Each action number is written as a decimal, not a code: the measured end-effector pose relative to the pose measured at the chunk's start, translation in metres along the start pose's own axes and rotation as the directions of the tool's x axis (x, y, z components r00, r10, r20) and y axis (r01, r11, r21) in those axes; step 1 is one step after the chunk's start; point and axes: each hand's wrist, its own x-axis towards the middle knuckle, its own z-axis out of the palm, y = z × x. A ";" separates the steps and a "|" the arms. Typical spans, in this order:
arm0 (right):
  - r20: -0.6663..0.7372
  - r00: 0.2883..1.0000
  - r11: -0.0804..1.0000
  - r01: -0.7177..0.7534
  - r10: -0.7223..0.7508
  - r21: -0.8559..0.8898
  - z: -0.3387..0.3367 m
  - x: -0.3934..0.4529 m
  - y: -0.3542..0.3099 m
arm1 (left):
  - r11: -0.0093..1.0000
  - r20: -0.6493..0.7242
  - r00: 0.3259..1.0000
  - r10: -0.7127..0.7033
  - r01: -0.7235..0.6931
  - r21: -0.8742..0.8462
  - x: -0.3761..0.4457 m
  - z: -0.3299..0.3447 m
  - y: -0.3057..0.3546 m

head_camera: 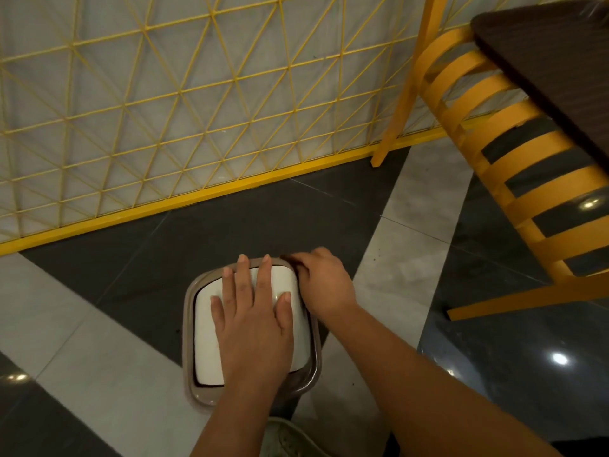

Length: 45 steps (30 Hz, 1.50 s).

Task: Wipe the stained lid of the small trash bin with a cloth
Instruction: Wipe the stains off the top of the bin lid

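A small trash bin stands on the floor in front of me, with a white lid (206,341) set in a taupe rim (188,324). My left hand (253,321) lies flat on the lid, its fingers straight and spread toward the far edge. My right hand (324,285) sits at the bin's far right corner with its fingers curled. A small dark cloth (291,260) shows at its fingertips, against the rim. Most of the cloth is hidden under the hand. No stain is visible on the bare parts of the lid.
A yellow wire-mesh fence (164,94) runs along the floor just beyond the bin. A yellow slatted chair (514,166) and a dark tabletop (553,61) stand to the right. My shoe (286,437) is at the bottom edge, close to the bin.
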 end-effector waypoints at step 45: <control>-0.233 0.968 0.889 0.026 0.091 0.457 0.035 -0.169 0.035 | 0.974 0.086 0.982 -0.168 0.179 -0.138 0.009 -0.011 0.021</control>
